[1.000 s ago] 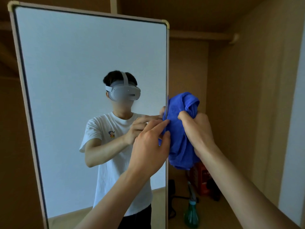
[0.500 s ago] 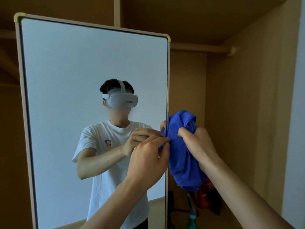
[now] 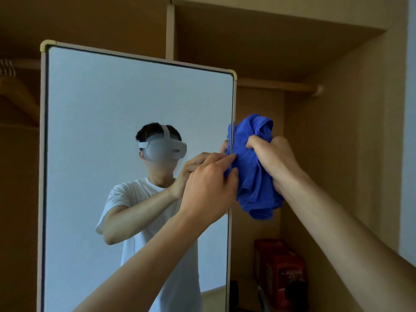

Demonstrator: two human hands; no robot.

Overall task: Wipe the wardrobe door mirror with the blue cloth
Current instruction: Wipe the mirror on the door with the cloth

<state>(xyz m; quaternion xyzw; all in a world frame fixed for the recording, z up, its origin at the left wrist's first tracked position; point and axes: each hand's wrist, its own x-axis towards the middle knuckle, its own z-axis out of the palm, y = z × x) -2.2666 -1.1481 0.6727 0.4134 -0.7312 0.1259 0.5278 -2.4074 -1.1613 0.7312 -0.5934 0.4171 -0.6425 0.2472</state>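
Note:
The wardrobe door mirror (image 3: 94, 131) stands open at the left, its right edge toward me, framed in pale wood with brass corners. A bunched blue cloth (image 3: 252, 167) hangs just right of that edge, partly wrapped around it. My right hand (image 3: 272, 161) grips the cloth from the right side. My left hand (image 3: 209, 185) rests at the mirror's right edge, fingertips touching the cloth and pinching the edge. The mirror reflects a person in a white T-shirt wearing a headset.
The open wardrobe interior lies behind the door, with a hanging rail (image 3: 281, 86) high up and a brown side wall (image 3: 337, 154) at the right. A red box (image 3: 281, 264) sits on the wardrobe floor. Wooden hangers (image 3: 15, 91) show at the far left.
The view has tilted upward, so mirror, hands and cloth sit lower in the frame. Both hands keep their hold at the mirror's right edge; the green spray bottle has dropped out of view.

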